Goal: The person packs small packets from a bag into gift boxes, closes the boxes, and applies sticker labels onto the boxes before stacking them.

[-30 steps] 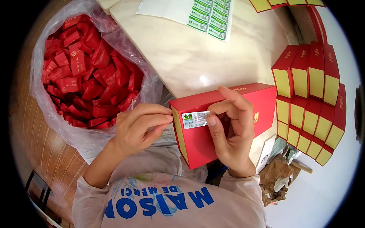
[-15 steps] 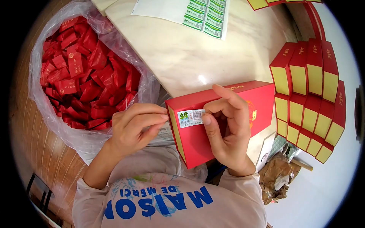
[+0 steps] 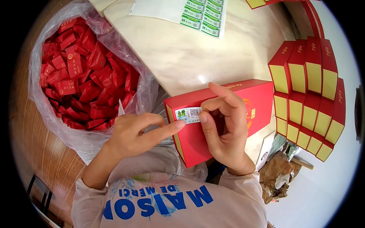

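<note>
A red gift box (image 3: 195,140) with a pale yellow side lies tilted at the table edge in front of me. On its red face, near the left end, is a small white label (image 3: 188,115) with green print and a square code. My right hand (image 3: 228,129) pinches the label's right end between thumb and forefinger. My left hand (image 3: 138,133) has its index finger stretched out, the tip on the label's lower left corner. Behind that hand a thin white sliver (image 3: 121,108) sticks up; whether it is held I cannot tell.
At left a clear plastic bag (image 3: 34,81) holds many small red packets (image 3: 81,74). A label sheet (image 3: 201,19) lies on the pale marble table (image 3: 178,53). Red and yellow boxes (image 3: 308,95) stand stacked at right, with crumpled brown paper (image 3: 275,176) below.
My left index finger has straightened and come right onto the label's lower left corner. The white sliver now shows behind my left hand. My right hand keeps its pinch, nearly unmoved.
</note>
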Available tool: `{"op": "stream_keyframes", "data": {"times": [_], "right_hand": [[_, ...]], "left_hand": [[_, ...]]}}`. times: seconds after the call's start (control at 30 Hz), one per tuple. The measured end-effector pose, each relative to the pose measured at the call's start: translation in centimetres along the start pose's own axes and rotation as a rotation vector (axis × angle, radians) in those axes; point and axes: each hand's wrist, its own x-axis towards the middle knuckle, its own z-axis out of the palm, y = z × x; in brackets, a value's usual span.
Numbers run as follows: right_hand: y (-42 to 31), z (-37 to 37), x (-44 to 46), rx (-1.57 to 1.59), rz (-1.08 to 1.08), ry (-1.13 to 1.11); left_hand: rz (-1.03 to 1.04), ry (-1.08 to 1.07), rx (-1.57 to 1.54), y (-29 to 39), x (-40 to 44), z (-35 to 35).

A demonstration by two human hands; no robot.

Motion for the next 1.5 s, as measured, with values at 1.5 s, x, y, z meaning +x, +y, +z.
{"op": "stream_keyframes", "data": {"times": [1.5], "right_hand": [[7.2,5.5,-8.8,-1.046,-0.523,0.587]], "left_hand": [[-0.938,0.066,-0.356,-0.7,-9.2,-6.0]]}}
